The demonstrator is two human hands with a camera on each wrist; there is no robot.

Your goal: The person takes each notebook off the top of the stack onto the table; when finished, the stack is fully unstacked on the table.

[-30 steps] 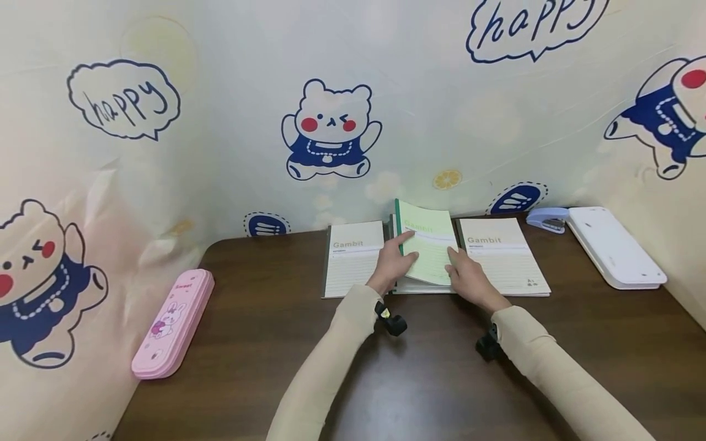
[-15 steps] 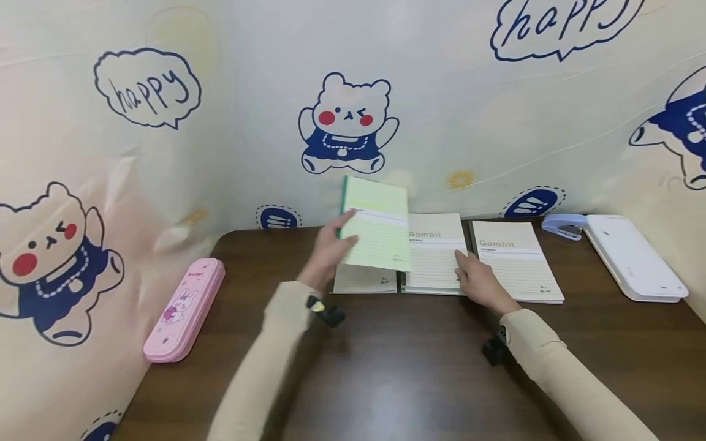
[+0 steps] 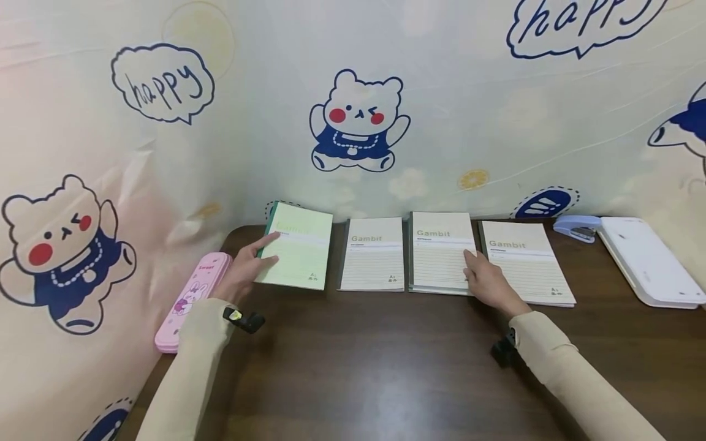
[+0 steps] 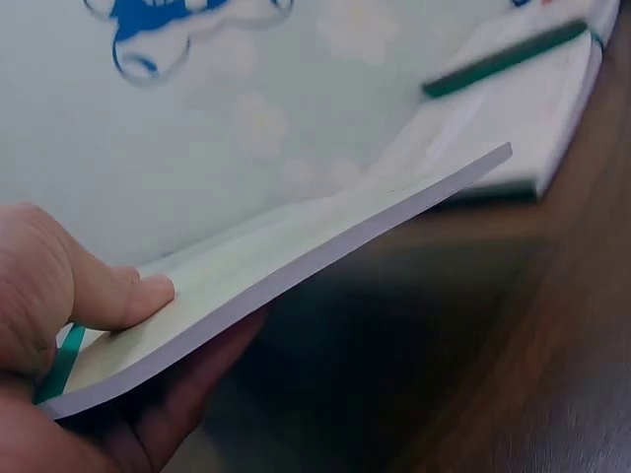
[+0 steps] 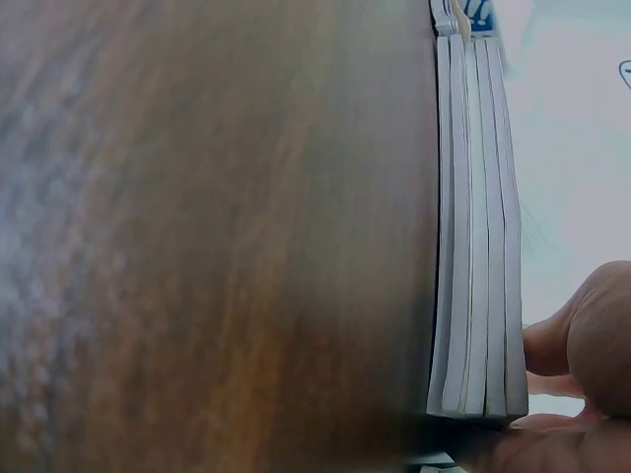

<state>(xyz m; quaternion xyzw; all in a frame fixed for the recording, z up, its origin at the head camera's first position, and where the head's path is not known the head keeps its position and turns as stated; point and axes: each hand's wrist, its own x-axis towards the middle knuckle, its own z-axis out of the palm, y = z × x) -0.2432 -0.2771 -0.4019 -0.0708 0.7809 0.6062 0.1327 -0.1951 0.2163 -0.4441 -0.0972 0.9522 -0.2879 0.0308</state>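
In my left hand [image 3: 242, 272] is a pale green notebook [image 3: 300, 248] with a dark green spine. The left wrist view shows the thumb on its cover and fingers beneath, the notebook [image 4: 266, 266] raised and tilted over the table. My right hand [image 3: 488, 282] grips the right edge of a stack of notebooks [image 3: 438, 266] with a whitish top cover. In the right wrist view the thumb lies against the top cover and several page edges [image 5: 478, 227] show; the other fingers are partly hidden.
Whitish notebooks [image 3: 372, 263] lie left of the gripped stack, and more notebooks [image 3: 524, 275] lie to its right. A pink pencil case [image 3: 190, 303] sits at far left, partly behind the left arm. A blue stapler [image 3: 579, 228] and a white case [image 3: 651, 260] stand at far right.
My left hand has lifted the green notebook off the middle stack and carried it left, past the left whitish notebooks. The right hand stays at the middle stack's right edge.
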